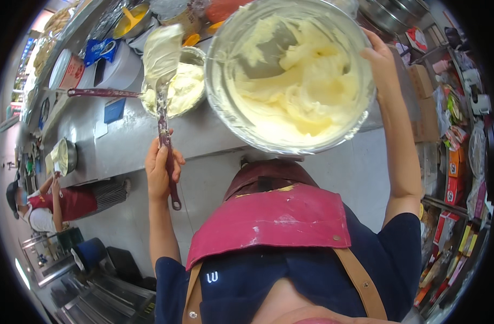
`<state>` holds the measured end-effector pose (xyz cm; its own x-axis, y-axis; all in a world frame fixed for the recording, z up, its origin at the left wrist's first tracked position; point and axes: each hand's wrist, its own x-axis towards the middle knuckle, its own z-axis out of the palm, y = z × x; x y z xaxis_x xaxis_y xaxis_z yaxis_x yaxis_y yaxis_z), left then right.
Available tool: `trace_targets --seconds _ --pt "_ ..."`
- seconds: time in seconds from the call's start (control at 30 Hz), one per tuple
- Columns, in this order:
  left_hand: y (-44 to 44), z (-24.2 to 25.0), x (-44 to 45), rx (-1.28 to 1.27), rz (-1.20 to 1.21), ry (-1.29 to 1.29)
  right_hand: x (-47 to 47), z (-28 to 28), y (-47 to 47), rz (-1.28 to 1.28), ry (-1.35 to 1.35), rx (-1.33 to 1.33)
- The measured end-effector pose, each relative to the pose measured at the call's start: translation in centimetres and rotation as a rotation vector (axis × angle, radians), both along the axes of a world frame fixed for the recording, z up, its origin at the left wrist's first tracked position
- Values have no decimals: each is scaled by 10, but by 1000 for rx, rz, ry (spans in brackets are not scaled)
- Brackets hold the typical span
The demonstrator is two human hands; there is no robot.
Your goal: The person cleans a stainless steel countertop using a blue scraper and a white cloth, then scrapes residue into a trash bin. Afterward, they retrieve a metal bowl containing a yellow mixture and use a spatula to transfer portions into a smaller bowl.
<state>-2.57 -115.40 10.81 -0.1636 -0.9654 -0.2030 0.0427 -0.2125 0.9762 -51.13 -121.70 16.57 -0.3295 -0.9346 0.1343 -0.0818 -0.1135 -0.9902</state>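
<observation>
My left hand grips the dark red handle of a spatula, whose broad blade is coated in pale cream. My right hand holds the rim of a large metal bowl at its right side. Thick pale yellow cream covers much of that bowl's inside, and bare metal shows at the upper left. Partly behind the spatula stands a smaller bowl of similar cream. A second dark red handle sticks out from it to the left.
The metal worktable carries white tubs, a blue packet and a bowl with a yellow utensil. A co-worker stands at left beside another bowl. Packed shelves line the right.
</observation>
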Motion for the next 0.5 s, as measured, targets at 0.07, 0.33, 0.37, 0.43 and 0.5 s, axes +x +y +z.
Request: trace_targets --seconds 0.07,0.33,0.37,0.43,0.5 --pt "-5 22 -17 -118 -121 -275 -1 -2 3 -25 -45 -6" --pt "-80 82 -80 -1011 -361 -1540 35 9 -1 2 -12 -14" --pt "-88 89 -83 -1048 -372 -1584 39 11 0 2 13 -11" --pt "-102 101 -92 -1128 -406 -1666 43 12 4 -10 62 -1" --pt "-106 111 -96 -1164 -352 -1663 42 10 8 -18 87 -8"
